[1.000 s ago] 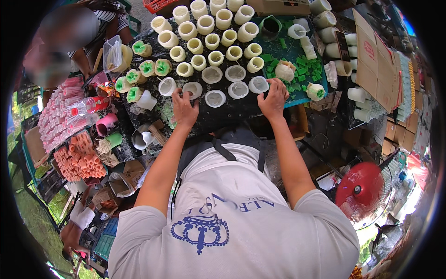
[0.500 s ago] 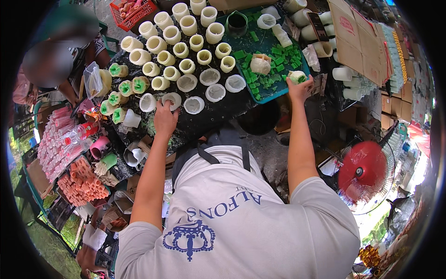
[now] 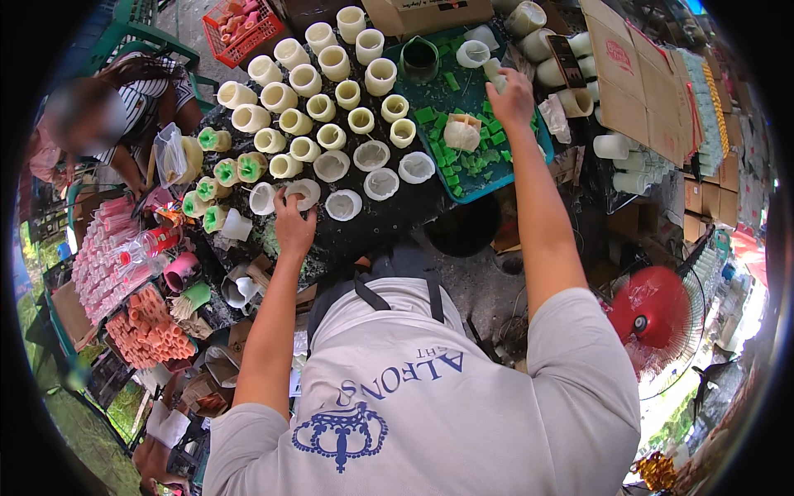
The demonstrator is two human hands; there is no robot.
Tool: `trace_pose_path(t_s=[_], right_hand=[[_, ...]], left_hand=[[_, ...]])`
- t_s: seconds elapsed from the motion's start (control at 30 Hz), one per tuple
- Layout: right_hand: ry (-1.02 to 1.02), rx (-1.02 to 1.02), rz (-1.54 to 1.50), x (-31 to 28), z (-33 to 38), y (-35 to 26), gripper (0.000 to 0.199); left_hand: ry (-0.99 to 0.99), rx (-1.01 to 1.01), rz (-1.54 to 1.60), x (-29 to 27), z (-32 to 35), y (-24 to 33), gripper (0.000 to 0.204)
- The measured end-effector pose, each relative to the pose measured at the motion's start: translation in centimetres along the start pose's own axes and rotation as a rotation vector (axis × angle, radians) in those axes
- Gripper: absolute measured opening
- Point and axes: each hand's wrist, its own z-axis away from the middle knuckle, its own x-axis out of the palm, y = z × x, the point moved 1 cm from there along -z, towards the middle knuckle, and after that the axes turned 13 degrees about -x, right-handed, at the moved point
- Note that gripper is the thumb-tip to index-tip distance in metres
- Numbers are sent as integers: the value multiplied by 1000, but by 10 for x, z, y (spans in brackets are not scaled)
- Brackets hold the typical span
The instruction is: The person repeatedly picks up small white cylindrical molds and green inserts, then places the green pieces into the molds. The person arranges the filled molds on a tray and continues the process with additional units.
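My left hand (image 3: 294, 227) curls its fingers round the near side of a whitish hollow wax cup (image 3: 306, 192). The cup stands in the front row of similar pale cups on the dark table. My right hand (image 3: 513, 101) is at the far right of a dark green tray (image 3: 457, 195), fingers bent over a pale piece (image 3: 494, 71) that they mostly hide. Green wax chunks (image 3: 488, 157) lie scattered in the tray. Among them sits a cream-coloured lump (image 3: 461, 132). A dark pot (image 3: 420, 59) and a white cup (image 3: 473, 54) stand at the tray's far end.
Several cups with green wax (image 3: 225, 173) stand at the table's left edge. Pink sticks (image 3: 107, 256) and orange tubes (image 3: 153, 331) are stacked left. A person (image 3: 136, 107) sits far left. Cardboard (image 3: 628, 91) and a phone (image 3: 566, 62) lie right; a red fan (image 3: 649, 314) stands near right.
My right hand has moved away from me, from the tray's right edge to its far right, and the pale piece with green bits it held no longer shows. My left hand stays at the cup.
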Motion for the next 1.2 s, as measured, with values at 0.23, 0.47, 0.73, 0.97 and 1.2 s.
trace_pose_path(t_s=[0.23,0.47,0.73,0.97,1.2], right_hand=[[-71,-139,367,56,-60,-25,31],[-216,-181,540,54,-64,-17,39],[211,-577,170,-30,-21,-109,20],[-262,-555,-701,-66,142,-297,22],[-448,-624,-968,-30,168,-356,32]], left_hand=[[17,-103,127,-35,29,6,41],[-21,-198,244,-44,62,-2,37],[-87,-77,455,-49,82,32,35],[-193,140,484,-73,100,84,111],[-172,-125,470,-42,109,5,81]])
